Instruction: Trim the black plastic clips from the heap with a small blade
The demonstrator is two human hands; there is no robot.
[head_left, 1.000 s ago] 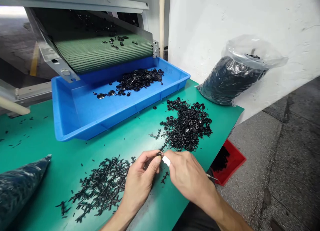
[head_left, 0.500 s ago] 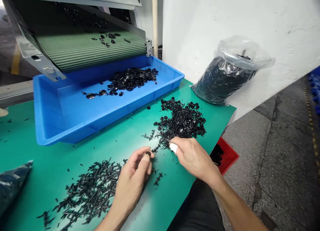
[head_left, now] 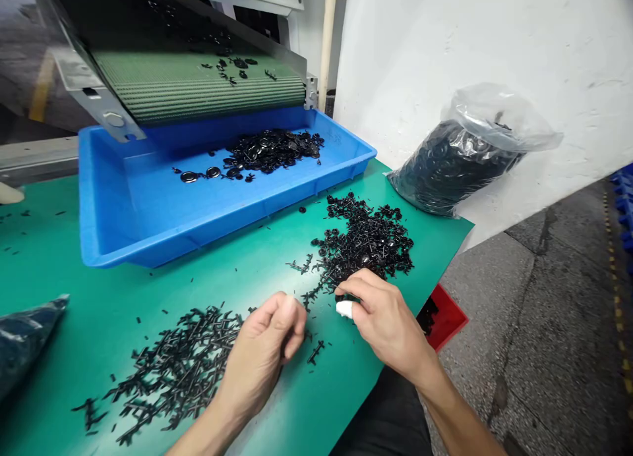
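My left hand (head_left: 267,344) is closed above the green table (head_left: 237,285), thumb pressed on curled fingers; what it holds, if anything, is hidden. To its left lies a pile of black branched plastic pieces (head_left: 182,364). My right hand (head_left: 388,321), with a white cover on one fingertip, pinches a small black part (head_left: 342,298) at the near edge of a heap of small black parts (head_left: 370,238). One loose black branched piece (head_left: 315,352) rests between the hands.
A blue tray (head_left: 237,215) with black round parts sits under a green conveyor belt (head_left: 198,84). A clear bag of black parts (head_left: 459,159) leans against the white wall. Below the table's right edge is a red bin (head_left: 452,321); another bag (head_left: 27,337) lies at left.
The round black part seen at my left fingertips no longer shows, and those fingers are curled tighter. My right hand has drawn slightly back from the heap, with a dark part at its fingertips.
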